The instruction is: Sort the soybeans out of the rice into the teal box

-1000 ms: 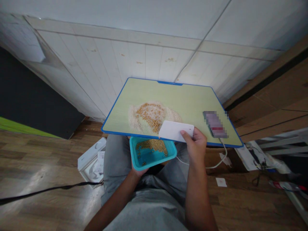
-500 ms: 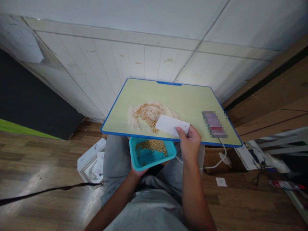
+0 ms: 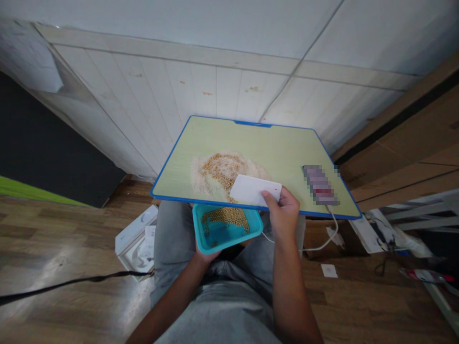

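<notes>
My left hand is closed on a turquoise plastic tub, holding it from below against the near edge of a small table. Yellow soybeans lie along the tub's far side. In my right hand, pinched between thumb and fingers, is a flat white scraper card. The card rests low over the tabletop near its front edge. Just left of it, more soybeans lie mixed with pale rice-like grains in a spread heap.
A phone, blurred out, lies at the table's right with a white cable running down from it. On the floor are an open white box at left and a cardboard box at right. A panelled wall stands behind.
The card in my right hand has come slightly toward me and left, down to the table's front edge. A few soybeans have moved with it. The tub stays in place.
</notes>
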A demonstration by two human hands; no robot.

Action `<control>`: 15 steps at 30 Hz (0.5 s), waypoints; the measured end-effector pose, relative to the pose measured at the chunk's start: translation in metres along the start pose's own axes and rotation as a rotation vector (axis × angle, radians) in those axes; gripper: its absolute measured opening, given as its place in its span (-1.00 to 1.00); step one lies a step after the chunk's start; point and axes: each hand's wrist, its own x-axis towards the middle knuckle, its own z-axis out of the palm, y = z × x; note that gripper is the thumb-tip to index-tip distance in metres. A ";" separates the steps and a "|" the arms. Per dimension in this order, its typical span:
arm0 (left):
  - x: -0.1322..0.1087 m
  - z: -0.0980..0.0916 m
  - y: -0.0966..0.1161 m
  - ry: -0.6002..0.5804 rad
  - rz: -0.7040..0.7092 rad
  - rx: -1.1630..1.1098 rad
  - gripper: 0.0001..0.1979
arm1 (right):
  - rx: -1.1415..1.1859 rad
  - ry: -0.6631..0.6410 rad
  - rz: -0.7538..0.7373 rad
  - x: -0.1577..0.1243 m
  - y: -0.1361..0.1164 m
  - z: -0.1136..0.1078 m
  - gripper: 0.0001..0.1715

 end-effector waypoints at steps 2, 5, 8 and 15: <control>0.001 0.003 0.000 0.003 0.003 0.002 -0.15 | 0.001 -0.011 0.004 -0.001 -0.001 0.000 -0.71; 0.001 0.007 0.000 0.005 0.004 0.001 -0.17 | 0.011 -0.024 0.011 -0.001 -0.002 -0.001 -0.70; 0.001 0.011 -0.001 0.008 0.010 -0.001 -0.17 | 0.008 -0.032 0.013 -0.001 -0.001 -0.002 -0.70; 0.001 0.025 -0.002 0.018 0.041 -0.027 -0.19 | 0.000 -0.043 0.007 -0.002 0.001 -0.005 -0.69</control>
